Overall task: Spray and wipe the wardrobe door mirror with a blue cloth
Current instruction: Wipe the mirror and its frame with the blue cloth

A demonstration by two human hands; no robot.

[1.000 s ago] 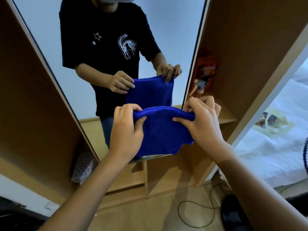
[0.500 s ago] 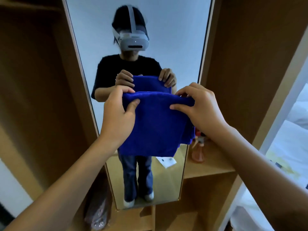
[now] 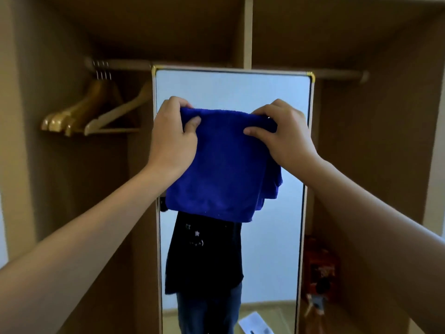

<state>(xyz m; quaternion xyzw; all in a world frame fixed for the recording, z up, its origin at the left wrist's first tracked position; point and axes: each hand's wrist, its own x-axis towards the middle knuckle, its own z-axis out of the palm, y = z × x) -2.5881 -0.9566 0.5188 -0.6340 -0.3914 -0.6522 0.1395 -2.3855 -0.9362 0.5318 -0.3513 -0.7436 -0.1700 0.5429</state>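
Both hands pinch cloth [image 3: 221, 165] top edge: left hand [image 3: 172, 138], right hand [image 3: 283, 138]. Cloth hangs folded before mirror [image 3: 277, 92] upper part; contact unclear. Wiping apparently about to start; spraying unverifiable.

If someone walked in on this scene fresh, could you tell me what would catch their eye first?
Most striking is the bright blue cloth, held up by its top edge in front of the upper mirror. The left hand and right hand each grip a top corner. Wooden hangers hang on the rail to the left.
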